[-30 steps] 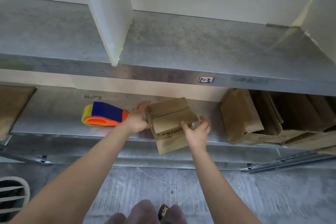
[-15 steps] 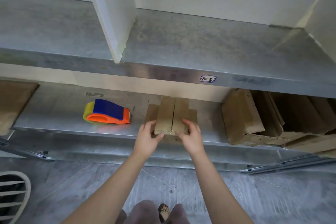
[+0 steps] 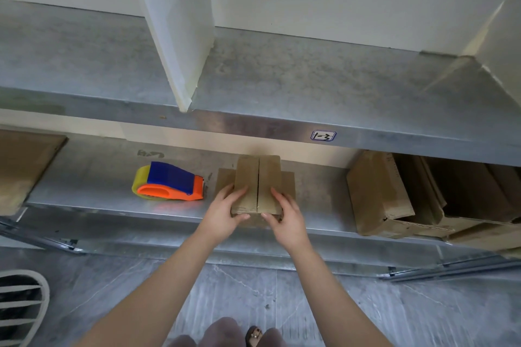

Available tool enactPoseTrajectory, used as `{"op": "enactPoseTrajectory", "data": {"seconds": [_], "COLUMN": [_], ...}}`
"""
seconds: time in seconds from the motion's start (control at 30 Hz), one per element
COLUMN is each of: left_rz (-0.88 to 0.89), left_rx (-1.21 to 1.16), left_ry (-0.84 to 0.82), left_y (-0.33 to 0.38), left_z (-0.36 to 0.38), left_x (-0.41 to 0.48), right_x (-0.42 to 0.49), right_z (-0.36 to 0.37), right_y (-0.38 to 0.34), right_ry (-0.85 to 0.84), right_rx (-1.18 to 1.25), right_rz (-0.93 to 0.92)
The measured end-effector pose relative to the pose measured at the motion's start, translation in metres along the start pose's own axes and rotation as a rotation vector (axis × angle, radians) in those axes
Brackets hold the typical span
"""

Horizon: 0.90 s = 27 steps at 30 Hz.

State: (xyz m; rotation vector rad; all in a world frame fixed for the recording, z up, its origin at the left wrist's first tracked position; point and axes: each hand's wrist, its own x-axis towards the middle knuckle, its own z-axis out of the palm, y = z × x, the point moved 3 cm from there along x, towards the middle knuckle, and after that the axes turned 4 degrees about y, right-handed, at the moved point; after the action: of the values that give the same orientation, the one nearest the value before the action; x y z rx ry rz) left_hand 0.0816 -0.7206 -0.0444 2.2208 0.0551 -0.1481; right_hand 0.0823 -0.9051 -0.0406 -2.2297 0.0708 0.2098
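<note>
On lower shelf [image 3: 98, 177], just right of tape dispenser [image 3: 172, 182] — cardboard box [image 3: 248, 177], flaps squared shut, no longer tilted as a second ago; left hand [image 3: 222, 215] and right hand [image 3: 289, 218] gripping near end.

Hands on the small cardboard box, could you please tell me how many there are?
2. The left hand grips the box at its near left corner; the right hand grips its near right corner. None seems hidden.
</note>
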Motion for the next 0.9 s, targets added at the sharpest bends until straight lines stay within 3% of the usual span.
{"op": "enactPoseTrajectory", "data": {"seconds": [0.13, 0.33, 0.57, 0.73, 0.9], "left_rz": [0.054, 0.346, 0.298, 0.246, 0.287], "left_rx": [0.241, 0.615, 0.735, 0.776, 0.787], "left_ry": [-0.091, 0.086, 0.245, 0.199, 0.112], "left_y": [0.003, 0.001, -0.044, -0.075, -0.096], "left_z": [-0.014, -0.070, -0.128, -0.162, -0.191], "left_x": [0.006, -0.023, -0.070, -0.061, -0.031], "right_x": [0.002, -0.012, -0.030, -0.030, -0.013], "right_z": [-0.006, -0.017, 0.053, 0.099, 0.127], "right_y": [-0.009, -0.046, -0.099, -0.117, -0.113], "right_ry": [0.009, 0.083, -0.050, -0.109, -0.139], "right_rx": [-0.126, -0.312, -0.421, -0.484, -0.457], "right_rz": [-0.037, -0.288, -0.618, -0.589, -0.398]}}
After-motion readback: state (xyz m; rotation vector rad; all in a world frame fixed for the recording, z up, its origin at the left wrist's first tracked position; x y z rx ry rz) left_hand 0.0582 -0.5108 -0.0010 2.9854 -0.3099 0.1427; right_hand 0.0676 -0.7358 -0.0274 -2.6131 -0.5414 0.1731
